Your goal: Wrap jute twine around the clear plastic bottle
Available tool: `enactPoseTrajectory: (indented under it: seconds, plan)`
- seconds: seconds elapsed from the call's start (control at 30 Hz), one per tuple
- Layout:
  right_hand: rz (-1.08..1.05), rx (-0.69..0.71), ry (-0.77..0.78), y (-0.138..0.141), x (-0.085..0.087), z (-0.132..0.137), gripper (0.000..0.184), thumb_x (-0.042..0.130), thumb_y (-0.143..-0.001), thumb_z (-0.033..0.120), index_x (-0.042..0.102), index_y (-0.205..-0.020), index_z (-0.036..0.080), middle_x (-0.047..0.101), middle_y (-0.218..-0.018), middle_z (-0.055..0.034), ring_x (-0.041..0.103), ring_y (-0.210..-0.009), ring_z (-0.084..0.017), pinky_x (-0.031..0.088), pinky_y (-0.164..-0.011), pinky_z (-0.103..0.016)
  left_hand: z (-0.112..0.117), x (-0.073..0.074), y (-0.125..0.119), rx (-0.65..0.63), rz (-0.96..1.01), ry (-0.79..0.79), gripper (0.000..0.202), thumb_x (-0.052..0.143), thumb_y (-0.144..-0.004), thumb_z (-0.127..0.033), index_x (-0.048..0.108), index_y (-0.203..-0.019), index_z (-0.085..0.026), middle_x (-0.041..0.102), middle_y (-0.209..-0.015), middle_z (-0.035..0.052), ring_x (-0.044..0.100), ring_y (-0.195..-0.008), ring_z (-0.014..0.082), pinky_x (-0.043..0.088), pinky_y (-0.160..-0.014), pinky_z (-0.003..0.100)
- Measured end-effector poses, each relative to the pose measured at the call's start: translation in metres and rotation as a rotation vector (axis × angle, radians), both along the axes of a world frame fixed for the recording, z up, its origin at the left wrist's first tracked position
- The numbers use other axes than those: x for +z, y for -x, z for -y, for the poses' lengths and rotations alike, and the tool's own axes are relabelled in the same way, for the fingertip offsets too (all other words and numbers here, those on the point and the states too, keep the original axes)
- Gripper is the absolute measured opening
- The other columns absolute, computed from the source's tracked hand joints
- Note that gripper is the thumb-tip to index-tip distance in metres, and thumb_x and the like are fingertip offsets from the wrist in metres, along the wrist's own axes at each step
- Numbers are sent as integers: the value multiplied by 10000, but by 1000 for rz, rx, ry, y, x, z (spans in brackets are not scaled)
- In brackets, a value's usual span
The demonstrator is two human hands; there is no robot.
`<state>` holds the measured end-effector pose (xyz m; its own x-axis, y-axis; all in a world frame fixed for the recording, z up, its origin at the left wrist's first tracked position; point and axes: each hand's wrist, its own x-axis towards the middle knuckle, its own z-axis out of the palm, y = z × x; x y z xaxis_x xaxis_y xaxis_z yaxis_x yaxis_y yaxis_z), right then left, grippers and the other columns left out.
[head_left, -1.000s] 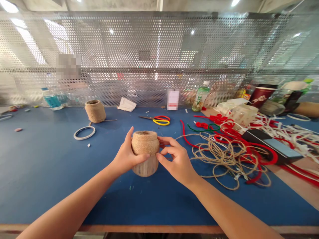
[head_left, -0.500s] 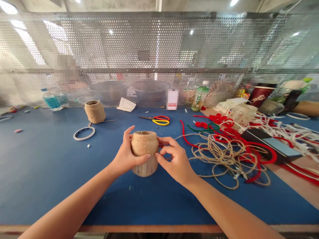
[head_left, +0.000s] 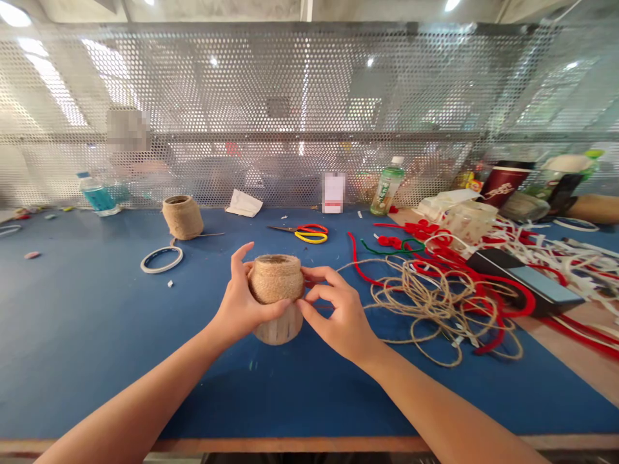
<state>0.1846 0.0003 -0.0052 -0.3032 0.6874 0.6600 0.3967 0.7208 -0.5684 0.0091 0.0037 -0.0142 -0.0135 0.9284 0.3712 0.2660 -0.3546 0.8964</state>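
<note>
My left hand point(head_left: 239, 306) grips a small jar point(head_left: 276, 296) just above the blue table point(head_left: 97, 322). Jute twine covers the jar's upper half; its lower half is bare. The thumb lies across the jar's front and the fingers curl behind it. My right hand point(head_left: 333, 312) presses its fingertips against the jar's right side, pinching the twine point(head_left: 435, 303) where it meets the jar. The loose twine runs from there to a tangled pile on the right.
A fully wrapped jar point(head_left: 182, 217) and a tape ring point(head_left: 161, 259) lie at the back left, scissors point(head_left: 304, 232) behind the jar. Red cords point(head_left: 464, 264), a phone point(head_left: 527, 283), bottles point(head_left: 385, 188) and cups crowd the right. A perforated metal screen point(head_left: 309, 116) closes the far edge.
The jar has shifted slightly left and turned a little in my hands. My left fingers have spread upward behind it. My right fingertips stay at its side.
</note>
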Motion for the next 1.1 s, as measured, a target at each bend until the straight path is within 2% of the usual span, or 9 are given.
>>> enactPoseTrajectory:
  seconds: [0.2, 0.47, 0.8, 1.1]
  plan:
    - [8, 26, -27, -2, 2, 3, 88, 549, -716, 112, 562, -636, 148, 562, -1052, -113, 594, -971, -193, 511, -833, -348, -1, -3, 0, -21, 71, 19, 996, 770, -490, -310, 164, -1276, -232, 541, -1010, 77, 577, -913, 233, 439, -840, 423]
    - [-2, 4, -74, -4, 3, 4, 90, 546, -715, 114, 546, -635, 157, 564, -1046, -101, 580, -980, -201, 496, -855, -378, -5, -10, -1, -114, 138, 17, 967, 761, -503, -333, 160, -1254, -239, 547, -1032, 85, 564, -915, 236, 434, -831, 422]
    - [2, -19, -91, -3, 3, 2, 131, 546, -698, 97, 489, -606, 172, 542, -998, -77, 562, -951, -183, 513, -800, -359, 1, -2, -5, -140, 167, 44, 884, 736, -526, -294, 186, -1214, -221, 532, -1009, 65, 554, -935, 218, 424, -864, 410]
    - [9, -19, -82, -2, 2, 2, 131, 542, -698, 96, 488, -607, 172, 525, -992, -73, 554, -955, -180, 501, -814, -354, -3, -6, -1, -144, 119, 38, 879, 746, -529, -322, 199, -1209, -219, 540, -1006, 71, 570, -927, 225, 455, -822, 398]
